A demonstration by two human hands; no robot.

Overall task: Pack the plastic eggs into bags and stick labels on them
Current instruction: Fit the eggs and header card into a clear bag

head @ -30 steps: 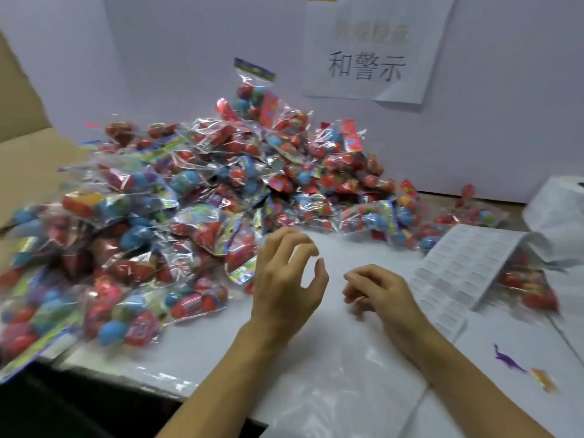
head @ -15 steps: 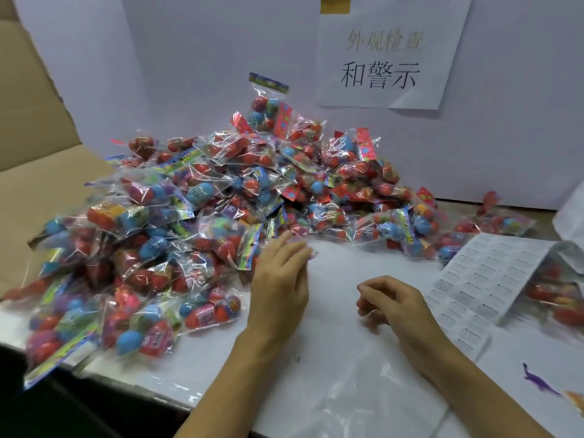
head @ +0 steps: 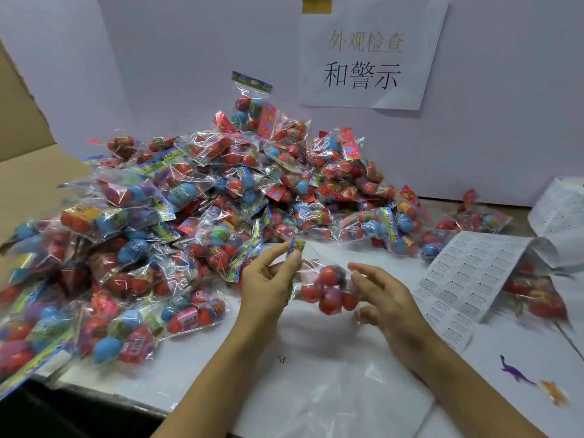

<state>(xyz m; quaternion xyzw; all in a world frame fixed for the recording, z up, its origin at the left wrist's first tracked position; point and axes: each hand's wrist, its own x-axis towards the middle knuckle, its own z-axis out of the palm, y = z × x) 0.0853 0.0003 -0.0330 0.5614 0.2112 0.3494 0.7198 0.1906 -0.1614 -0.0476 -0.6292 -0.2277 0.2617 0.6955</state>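
A: What is the left hand point(head: 268, 279) doing?

B: It pinches the printed top strip of a clear bag of eggs point(head: 327, 290) between thumb and fingers, holding the bag just off the white table point(head: 316, 390). The eggs inside look mostly red, with a purple one among them.

A: And the right hand point(head: 384, 298)?

B: It sits just right of that bag, fingers loosely bent toward it, with fingertips at the plastic. Whether they actually grip the bag I cannot tell; the frame is blurred there.

A: Where is the bag relative to the big pile of bags point(head: 196, 216)?

B: Just in front of the pile's near edge, on the person's side. The pile rises behind and to the left of it, against the white wall.

A: Where are the labels?

B: A label sheet point(head: 467, 279) lies right of the bag, beyond the right hand, partly draped over more bagged eggs. A paper sign point(head: 366, 55) hangs on the wall above the pile, and two small toy dinosaurs point(head: 518, 373) lie on the table, nearer the person and to the right of the bag.
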